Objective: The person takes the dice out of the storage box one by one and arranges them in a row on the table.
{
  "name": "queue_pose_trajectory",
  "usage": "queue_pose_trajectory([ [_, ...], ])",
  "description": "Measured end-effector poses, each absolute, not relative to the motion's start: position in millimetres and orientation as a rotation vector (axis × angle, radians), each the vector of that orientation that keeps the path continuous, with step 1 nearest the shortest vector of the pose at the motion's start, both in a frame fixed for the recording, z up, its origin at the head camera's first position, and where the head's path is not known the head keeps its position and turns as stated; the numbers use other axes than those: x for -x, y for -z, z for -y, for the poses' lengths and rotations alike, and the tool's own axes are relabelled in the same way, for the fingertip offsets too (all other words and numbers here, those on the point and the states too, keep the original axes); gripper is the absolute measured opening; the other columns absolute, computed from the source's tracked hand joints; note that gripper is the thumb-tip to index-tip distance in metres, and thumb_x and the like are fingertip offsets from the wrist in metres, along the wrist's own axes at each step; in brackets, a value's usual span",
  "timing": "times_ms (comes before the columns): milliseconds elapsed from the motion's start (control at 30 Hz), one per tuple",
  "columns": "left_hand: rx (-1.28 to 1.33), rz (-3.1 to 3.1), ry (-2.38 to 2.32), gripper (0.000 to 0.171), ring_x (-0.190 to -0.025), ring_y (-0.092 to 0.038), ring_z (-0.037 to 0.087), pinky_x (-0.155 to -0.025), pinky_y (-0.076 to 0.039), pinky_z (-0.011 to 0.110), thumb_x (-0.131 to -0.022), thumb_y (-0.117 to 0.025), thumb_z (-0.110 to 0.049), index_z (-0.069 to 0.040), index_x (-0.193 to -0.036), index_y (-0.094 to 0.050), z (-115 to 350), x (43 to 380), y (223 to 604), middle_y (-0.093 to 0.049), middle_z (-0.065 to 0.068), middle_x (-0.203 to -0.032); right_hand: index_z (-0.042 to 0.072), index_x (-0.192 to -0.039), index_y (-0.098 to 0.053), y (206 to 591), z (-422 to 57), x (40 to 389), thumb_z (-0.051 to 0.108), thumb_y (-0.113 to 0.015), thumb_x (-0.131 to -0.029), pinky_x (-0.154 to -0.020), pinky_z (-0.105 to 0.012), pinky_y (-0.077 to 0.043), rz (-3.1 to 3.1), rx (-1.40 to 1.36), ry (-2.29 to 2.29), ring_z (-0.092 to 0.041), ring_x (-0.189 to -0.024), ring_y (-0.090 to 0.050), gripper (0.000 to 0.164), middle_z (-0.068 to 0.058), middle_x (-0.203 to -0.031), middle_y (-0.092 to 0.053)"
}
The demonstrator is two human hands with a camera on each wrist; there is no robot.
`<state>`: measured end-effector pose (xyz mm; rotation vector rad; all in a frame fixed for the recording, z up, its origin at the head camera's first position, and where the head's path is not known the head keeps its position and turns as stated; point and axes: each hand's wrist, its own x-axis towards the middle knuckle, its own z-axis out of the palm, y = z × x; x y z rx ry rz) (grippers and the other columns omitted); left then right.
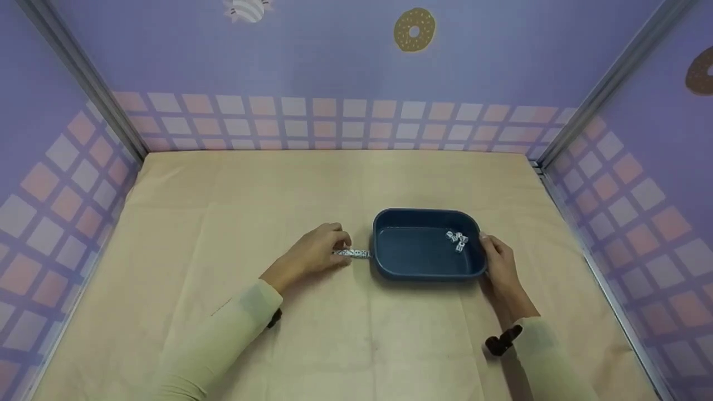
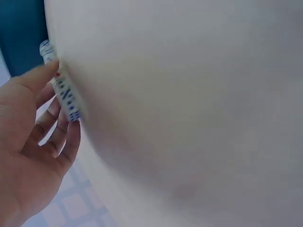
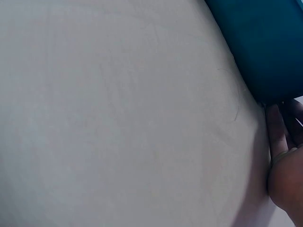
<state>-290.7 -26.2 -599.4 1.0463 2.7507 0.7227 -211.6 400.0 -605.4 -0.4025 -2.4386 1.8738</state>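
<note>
A row of small white dice (image 1: 357,253) with dark pips lies just left of a dark blue rectangular dish (image 1: 412,253), its right end at or very near the dish's wall. My left hand (image 1: 315,250) pinches this row; in the left wrist view the thumb lies on the dice row (image 2: 66,94) and fingertips are at its lower end. Several loose dice (image 1: 458,239) sit inside the dish, towards its right end. With thumb at the rim, my right hand (image 1: 503,267) holds the dish's right end; its other fingers are partly hidden against the outer wall.
A beige cloth (image 1: 278,189) covers the table. Purple walls with a checked band (image 1: 326,125) stand at the back and both sides, joined by grey metal corner posts (image 1: 607,83). Dark bands (image 1: 503,341) show at the sleeve cuffs.
</note>
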Motion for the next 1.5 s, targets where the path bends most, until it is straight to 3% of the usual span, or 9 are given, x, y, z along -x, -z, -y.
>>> queue_pose_trajectory([
  [200, -1.079, -2.745, -0.970, 0.038, -0.106, -0.063, 0.023, -0.096, -0.053, 0.038, -0.095, -0.082, -0.032, -0.004, -0.120, -0.074, 7, 296, 572, -0.066, 0.006, -0.111, -0.003, -0.151, -0.052, 596, -400, 209, 0.042, -0.042, -0.115, -0.103, -0.023, -0.047, 2.477, 0.412, -1.899, -0.027, -0.130, -0.057, 0.058, -0.023, -0.148, -0.056],
  [400, -1.149, -2.681, -1.140, 0.036, -0.112, -0.063, 0.024, -0.099, -0.052, 0.032, -0.099, -0.079, -0.029, -0.007, -0.126, -0.071, -42, 283, 558, -0.065, 0.007, -0.118, -0.003, -0.153, -0.049, 595, -402, 209, 0.039, -0.042, -0.115, -0.102, -0.023, -0.050, 2.477, 0.415, -1.964, -0.028, -0.129, -0.058, 0.057, -0.023, -0.150, -0.055],
  [567, -1.169, -2.695, -1.168, 0.038, -0.118, -0.062, 0.017, -0.102, -0.050, 0.025, -0.100, -0.077, -0.031, -0.012, -0.132, -0.068, -89, 272, 558, -0.063, 0.001, -0.124, -0.002, -0.153, -0.049, 596, -402, 211, 0.038, -0.042, -0.116, -0.112, -0.031, -0.044, 2.457, 0.445, -2.024, -0.027, -0.134, -0.054, 0.056, -0.021, -0.153, -0.052],
  [700, -1.123, -2.698, -1.172, 0.042, -0.120, -0.059, 0.014, -0.103, -0.049, 0.024, -0.100, -0.076, -0.034, -0.013, -0.135, -0.067, -124, 266, 566, -0.063, -0.002, -0.128, -0.002, -0.155, -0.048, 597, -402, 213, 0.038, -0.042, -0.116, -0.123, -0.042, -0.033, 2.463, 0.463, -2.028, -0.029, -0.144, -0.047, 0.056, -0.021, -0.157, -0.049],
  [833, -1.008, -2.666, -1.222, 0.043, -0.122, -0.057, 0.014, -0.103, -0.048, 0.025, -0.099, -0.077, -0.032, -0.013, -0.137, -0.066, -153, 265, 576, -0.061, -0.003, -0.131, -0.005, -0.154, -0.047, 593, -400, 212, 0.035, -0.042, -0.116, -0.126, -0.045, -0.027, 2.488, 0.451, -2.001, -0.033, -0.147, -0.043, 0.055, -0.024, -0.157, -0.047],
  [1133, -0.832, -2.650, -1.369, 0.039, -0.121, -0.062, 0.018, -0.103, -0.049, 0.022, -0.097, -0.079, -0.016, -0.008, -0.134, -0.069, -205, 274, 587, -0.064, 0.002, -0.128, 0.001, -0.159, -0.044, 612, -417, 222, 0.044, -0.041, -0.115, -0.125, -0.045, -0.031, 2.518, 0.444, -1.979, -0.031, -0.149, -0.043, 0.062, -0.020, -0.160, -0.046],
  [1300, -0.837, -2.667, -1.128, 0.048, -0.131, -0.058, 0.015, -0.109, -0.045, 0.024, -0.098, -0.078, -0.019, -0.012, -0.144, -0.064, -216, 280, 597, -0.060, 0.001, -0.140, 0.003, -0.159, -0.045, 624, -420, 224, 0.051, -0.043, -0.113, -0.124, -0.041, -0.033, 2.503, 0.410, -1.968, -0.029, -0.148, -0.044, 0.067, -0.019, -0.160, -0.047],
  [1500, -0.923, -2.646, -0.919, 0.052, -0.142, -0.050, 0.018, -0.117, -0.038, 0.027, -0.101, -0.074, -0.025, -0.014, -0.150, -0.061, -215, 286, 607, -0.055, 0.002, -0.153, 0.001, -0.156, -0.049, 623, -415, 222, 0.050, -0.045, -0.113, -0.114, -0.029, -0.041, 2.448, 0.407, -2.012, -0.024, -0.140, -0.050, 0.065, -0.018, -0.156, -0.051],
])
